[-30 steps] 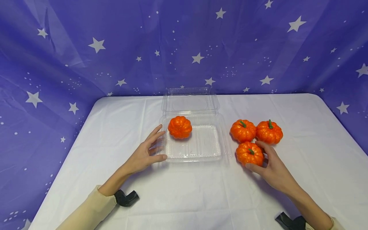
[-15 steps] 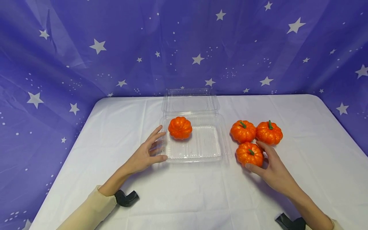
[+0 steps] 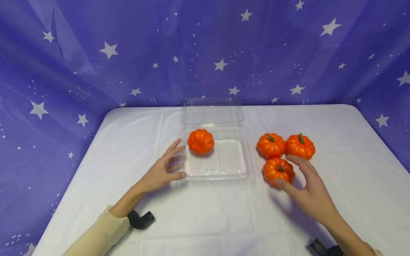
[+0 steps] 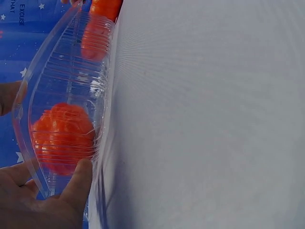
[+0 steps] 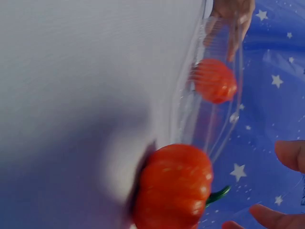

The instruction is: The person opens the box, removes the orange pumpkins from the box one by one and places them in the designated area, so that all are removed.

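Observation:
A clear plastic clamshell container (image 3: 229, 158) lies unfolded, its lid (image 3: 213, 114) tipped back at the far side. One small orange pumpkin (image 3: 200, 142) is in its back left corner, no stem showing. My left hand (image 3: 160, 175) touches the container's left side with spread, fairly straight fingers; the left wrist view shows the thumb against the wall. To the right stand three green-stemmed pumpkins: a front one (image 3: 277, 170), a back left one (image 3: 271, 145) and a back right one (image 3: 300, 146). My right hand (image 3: 312, 193) hovers by the front pumpkin, fingers spread; the right wrist view shows them off it.
White cloth covers the table (image 3: 205, 217). A purple-blue curtain (image 3: 205, 49) with stars hangs behind and at both sides. Black wrist-worn pieces (image 3: 141, 220) sit at both wrists, close to the cloth.
My right hand has lifted slightly and opened wider, drawing back from the front pumpkin it was around. My left hand, the container and the pumpkins stay essentially where they were.

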`<state>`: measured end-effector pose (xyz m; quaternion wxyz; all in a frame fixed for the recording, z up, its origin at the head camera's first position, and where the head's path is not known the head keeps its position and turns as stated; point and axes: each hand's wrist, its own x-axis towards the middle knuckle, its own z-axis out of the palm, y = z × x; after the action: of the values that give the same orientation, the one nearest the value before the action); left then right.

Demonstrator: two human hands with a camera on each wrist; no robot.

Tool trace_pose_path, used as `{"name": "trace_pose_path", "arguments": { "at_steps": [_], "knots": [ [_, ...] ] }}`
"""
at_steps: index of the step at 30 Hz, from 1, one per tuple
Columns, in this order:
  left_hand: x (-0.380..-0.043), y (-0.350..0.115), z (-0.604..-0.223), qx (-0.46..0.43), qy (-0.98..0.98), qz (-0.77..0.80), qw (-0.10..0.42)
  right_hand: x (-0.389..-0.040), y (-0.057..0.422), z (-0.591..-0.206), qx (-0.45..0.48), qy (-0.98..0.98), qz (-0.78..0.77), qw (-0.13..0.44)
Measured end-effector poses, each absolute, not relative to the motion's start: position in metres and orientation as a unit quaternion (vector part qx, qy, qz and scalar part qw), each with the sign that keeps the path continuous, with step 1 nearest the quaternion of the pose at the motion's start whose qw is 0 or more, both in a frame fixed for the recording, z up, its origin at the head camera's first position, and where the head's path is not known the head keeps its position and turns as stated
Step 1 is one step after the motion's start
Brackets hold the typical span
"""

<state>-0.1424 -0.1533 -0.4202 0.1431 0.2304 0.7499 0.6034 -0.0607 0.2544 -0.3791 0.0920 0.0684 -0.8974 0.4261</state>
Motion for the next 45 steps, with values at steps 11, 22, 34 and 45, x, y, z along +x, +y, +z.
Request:
{"name": "trace_pose_path", "arguments": {
  "at_steps": [11,22,34,45],
  "knots": [
    [-0.146,-0.152,-0.420,0.234,0.754,0.596,0.146,-0.061,0.229,-0.353,0.127,-0.880,0.452,0.073],
    [-0.148,-0.150,-0.421,0.237,0.753,0.594,0.152,-0.083,0.203,-0.348,0.146,-0.870,0.471,0.027],
    [-0.146,-0.155,-0.421,0.232,0.757,0.592,0.149,-0.121,0.146,-0.350,0.183,-0.831,0.525,-0.014],
    [-0.145,-0.155,-0.421,0.230,0.757,0.593,0.149,-0.147,0.125,-0.363,0.205,-0.830,0.518,-0.019]
  ]
}}
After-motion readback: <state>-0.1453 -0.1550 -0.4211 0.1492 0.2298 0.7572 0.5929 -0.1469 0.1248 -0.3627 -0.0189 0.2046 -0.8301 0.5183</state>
